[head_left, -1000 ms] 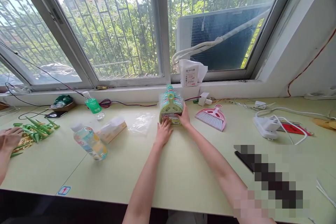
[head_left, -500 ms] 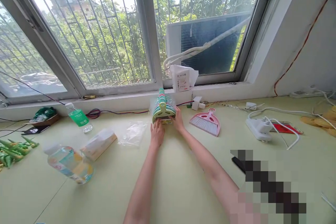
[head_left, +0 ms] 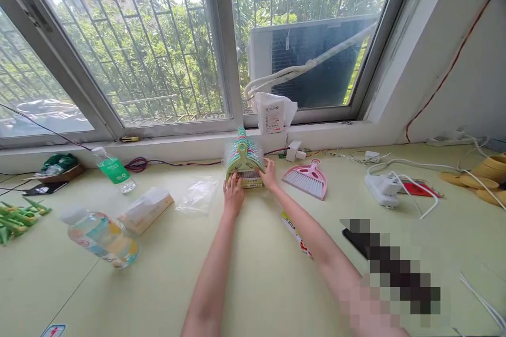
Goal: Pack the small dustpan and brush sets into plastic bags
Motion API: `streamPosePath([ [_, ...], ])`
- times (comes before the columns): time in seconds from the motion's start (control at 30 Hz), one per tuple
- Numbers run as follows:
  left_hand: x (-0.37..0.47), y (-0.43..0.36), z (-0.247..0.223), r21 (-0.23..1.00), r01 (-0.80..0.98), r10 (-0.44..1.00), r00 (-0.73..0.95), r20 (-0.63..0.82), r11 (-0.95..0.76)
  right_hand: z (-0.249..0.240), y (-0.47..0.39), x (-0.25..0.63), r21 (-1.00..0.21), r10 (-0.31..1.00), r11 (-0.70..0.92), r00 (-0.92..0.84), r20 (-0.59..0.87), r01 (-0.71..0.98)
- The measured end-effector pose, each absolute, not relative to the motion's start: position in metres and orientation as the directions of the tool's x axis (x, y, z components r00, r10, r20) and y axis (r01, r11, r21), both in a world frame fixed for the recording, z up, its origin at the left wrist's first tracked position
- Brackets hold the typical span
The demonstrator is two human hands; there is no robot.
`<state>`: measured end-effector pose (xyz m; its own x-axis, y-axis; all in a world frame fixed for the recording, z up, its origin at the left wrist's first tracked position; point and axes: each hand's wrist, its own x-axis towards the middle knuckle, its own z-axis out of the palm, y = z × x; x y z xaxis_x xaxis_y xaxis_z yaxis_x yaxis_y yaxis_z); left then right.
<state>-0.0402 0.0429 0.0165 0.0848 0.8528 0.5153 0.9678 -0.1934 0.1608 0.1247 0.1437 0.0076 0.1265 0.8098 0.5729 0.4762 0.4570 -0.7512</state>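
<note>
Both arms reach far across the pale green bench (head_left: 253,274) to a stack of small dustpan sets (head_left: 244,162) that stands upright near the windowsill, wrapped in clear film; the left hand (head_left: 233,196) rests against the stack's near left corner, its grip loose with fingers spread on the lower edge; the right hand (head_left: 269,175) presses the stack's right side, fingers curved onto it, so the stack sits held between the two hands; just right of the stack a pink dustpan with brush (head_left: 306,179) lies flat on the bench, apart from the right hand; left of the left hand lies an empty clear plastic bag (head_left: 197,196), and further left a wrapped box (head_left: 145,209); a drink bottle (head_left: 100,237) lies tilted in the near left, and a green-labelled bottle (head_left: 113,169) stands far left by the sill; a white power strip (head_left: 381,188) with cables lies to the right; a white paper packet (head_left: 272,111) stands on the sill behind the stack.
</note>
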Motion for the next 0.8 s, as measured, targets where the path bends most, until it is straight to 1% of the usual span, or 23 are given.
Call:
streamPosePath([
  [0.13, -0.040, 0.042, 0.018, 0.179, 0.963, 0.850, 0.082, 0.520, -0.203, 0.003, 0.139, 0.122, -0.765, 0.820, 0.454, 0.121, 0.559, 0.456],
  [0.23, -0.040, 0.042, 0.017, 0.184, 0.963, 0.842, 0.068, 0.535, -0.195, 0.009, 0.133, 0.137, -0.735, 0.808, 0.442, 0.126, 0.575, 0.514],
  [0.3, -0.040, 0.041, 0.016, 0.177, 0.963, 0.838, 0.079, 0.541, -0.205, 0.012, 0.127, 0.161, -0.667, 0.788, 0.405, 0.131, 0.602, 0.626],
  [0.37, -0.039, 0.039, 0.015, 0.166, 0.961, 0.833, 0.096, 0.545, -0.220, 0.009, 0.116, 0.194, -0.552, 0.804, 0.296, 0.109, 0.585, 0.780],
  [0.43, -0.038, 0.037, 0.015, 0.151, 0.959, 0.829, 0.121, 0.547, -0.239, 0.002, 0.104, 0.229, -0.396, 0.872, 0.185, 0.036, 0.489, 0.899],
  [0.47, -0.037, 0.034, 0.014, 0.141, 0.957, 0.827, 0.138, 0.545, -0.253, -0.002, 0.097, 0.245, -0.329, 0.903, 0.168, -0.012, 0.429, 0.929],
  [0.53, -0.036, 0.029, 0.013, 0.125, 0.952, 0.824, 0.171, 0.539, -0.279, -0.009, 0.085, 0.268, -0.245, 0.939, 0.162, -0.073, 0.337, 0.956],
  [0.67, -0.035, 0.020, 0.011, 0.123, 0.947, 0.833, 0.194, 0.519, -0.298, -0.007, 0.070, 0.282, -0.183, 0.955, 0.174, -0.120, 0.273, 0.968],
  [0.8, -0.033, 0.023, 0.009, 0.106, 0.942, 0.848, 0.232, 0.476, -0.318, -0.002, 0.061, 0.278, -0.191, 0.955, 0.179, -0.123, 0.271, 0.965],
])
